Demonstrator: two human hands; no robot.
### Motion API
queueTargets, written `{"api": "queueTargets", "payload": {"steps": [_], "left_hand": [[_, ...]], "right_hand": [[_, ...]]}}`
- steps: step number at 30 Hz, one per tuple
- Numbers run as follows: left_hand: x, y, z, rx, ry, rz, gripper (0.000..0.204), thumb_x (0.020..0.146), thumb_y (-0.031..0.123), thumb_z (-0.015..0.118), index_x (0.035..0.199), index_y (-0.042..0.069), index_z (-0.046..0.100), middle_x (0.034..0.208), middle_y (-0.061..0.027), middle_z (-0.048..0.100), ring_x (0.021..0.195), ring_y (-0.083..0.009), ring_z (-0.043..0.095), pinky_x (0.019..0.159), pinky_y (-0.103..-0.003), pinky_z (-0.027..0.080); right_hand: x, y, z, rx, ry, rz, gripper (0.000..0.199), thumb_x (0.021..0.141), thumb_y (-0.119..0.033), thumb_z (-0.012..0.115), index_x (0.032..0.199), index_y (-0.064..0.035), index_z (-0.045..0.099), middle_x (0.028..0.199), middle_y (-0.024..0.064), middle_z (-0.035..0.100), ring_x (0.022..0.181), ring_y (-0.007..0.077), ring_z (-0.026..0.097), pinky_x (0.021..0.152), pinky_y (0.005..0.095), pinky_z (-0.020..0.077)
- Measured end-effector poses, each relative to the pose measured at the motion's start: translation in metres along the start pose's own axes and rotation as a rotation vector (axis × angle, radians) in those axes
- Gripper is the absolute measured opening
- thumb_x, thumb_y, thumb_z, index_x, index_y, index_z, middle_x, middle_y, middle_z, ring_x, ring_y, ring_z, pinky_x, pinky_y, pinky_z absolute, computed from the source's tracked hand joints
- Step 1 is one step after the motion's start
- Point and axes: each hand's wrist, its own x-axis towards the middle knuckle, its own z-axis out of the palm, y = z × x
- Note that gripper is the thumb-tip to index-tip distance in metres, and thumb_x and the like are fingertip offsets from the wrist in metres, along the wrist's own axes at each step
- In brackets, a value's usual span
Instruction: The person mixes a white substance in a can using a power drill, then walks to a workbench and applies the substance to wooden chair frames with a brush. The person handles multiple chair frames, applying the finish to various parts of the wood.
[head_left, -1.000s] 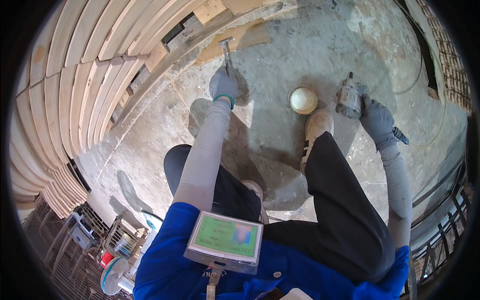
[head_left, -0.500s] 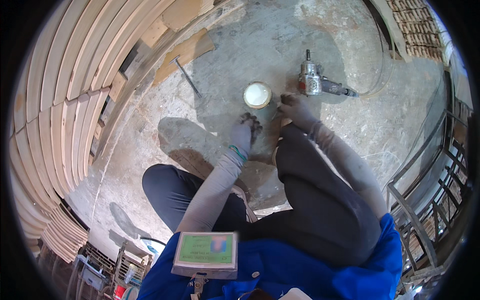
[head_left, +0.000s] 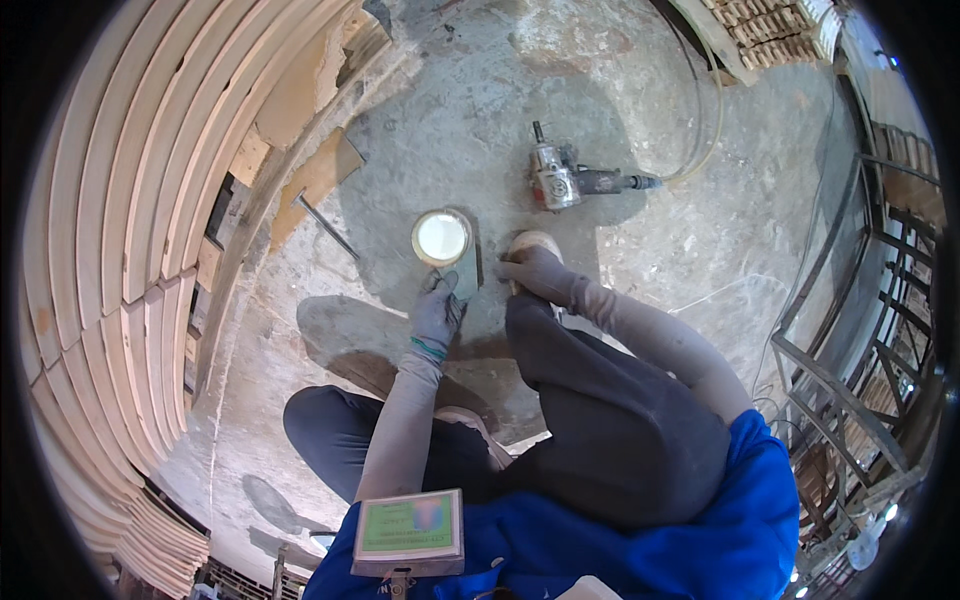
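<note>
A round can [head_left: 466,277], pale white on top, stands on the concrete floor in front of me. My left hand [head_left: 437,314], in a grey glove with a green band at the wrist, has its fingers closed against the can's near side. To the right, beside the toe of my shoe [head_left: 536,241], is my gloved right hand [head_left: 540,276]. Its fingers are curled together, and whatever they may hold is hidden. Beyond both hands lies a metal air impact wrench [head_left: 556,180] with a hose running from it.
A long metal bolt [head_left: 327,227] lies left of the can, partly over a piece of brown board [head_left: 325,180]. Curved wooden slats [head_left: 110,250] are stacked along the left. On the right stands a metal frame [head_left: 830,385]; more wood [head_left: 770,30] is piled at far right.
The whole view has shifted, so the can and wrench appear further left and lower. My left fingers now meet the can's side, and my right hand is beside the shoe toe, which has come into sight.
</note>
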Motion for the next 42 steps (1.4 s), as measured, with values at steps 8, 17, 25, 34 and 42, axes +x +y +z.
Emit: {"api": "queueTargets", "payload": {"steps": [8,17,25,34,42], "left_hand": [[0.011,0.020,-0.016,0.445,0.227,-0.020,0.013,0.086,0.006,0.058,0.099,0.006,0.058,0.075,0.0027,0.054,0.060,-0.0081,0.046,0.050,-0.023,0.036],[-0.063,0.053,0.074,0.336,0.412,-0.004,0.021,0.093,0.011,0.045,0.111,0.003,0.051,0.092,-0.0040,0.058,0.075,-0.0126,0.059,0.062,-0.029,0.056],[-0.183,0.086,0.139,0.586,0.457,0.011,0.025,0.091,0.009,0.046,0.115,0.002,0.047,0.103,-0.0099,0.058,0.087,-0.0176,0.061,0.066,-0.032,0.056],[-0.359,0.146,0.261,0.304,0.293,-0.157,0.030,0.086,0.004,0.054,0.115,-0.001,0.048,0.102,-0.0120,0.061,0.086,-0.0182,0.062,0.070,-0.028,0.052],[-0.553,0.212,0.333,0.246,-0.054,-0.165,0.038,0.086,0.007,0.057,0.121,0.000,0.047,0.105,-0.0116,0.060,0.087,-0.0180,0.062,0.071,-0.028,0.053]], "right_hand": [[0.007,0.009,0.006,0.370,0.085,0.353,0.036,0.083,-0.033,0.061,0.086,0.0014,0.068,0.081,0.0098,0.067,0.069,0.0166,0.061,0.066,0.0291,0.0480],[0.017,0.017,0.022,-0.014,0.246,0.320,0.044,0.078,-0.040,0.060,0.082,0.0032,0.067,0.080,0.0204,0.066,0.077,0.0316,0.064,0.072,0.0395,0.0486],[-0.003,-0.015,-0.002,-0.114,0.165,0.203,0.042,0.077,-0.036,0.060,0.095,0.0016,0.066,0.094,0.0220,0.065,0.091,0.0331,0.063,0.079,0.0391,0.0484],[-0.201,-0.087,-0.096,-0.059,0.147,0.312,0.018,0.075,-0.018,0.054,0.074,-0.0028,0.063,0.069,0.0114,0.064,0.061,0.0194,0.061,0.059,0.0332,0.0485],[-0.405,-0.102,-0.188,-1.044,-0.347,0.115,0.019,0.065,-0.030,0.066,0.077,-0.0157,0.071,0.086,0.0069,0.068,0.084,0.0263,0.064,0.074,0.0404,0.0497]]}}
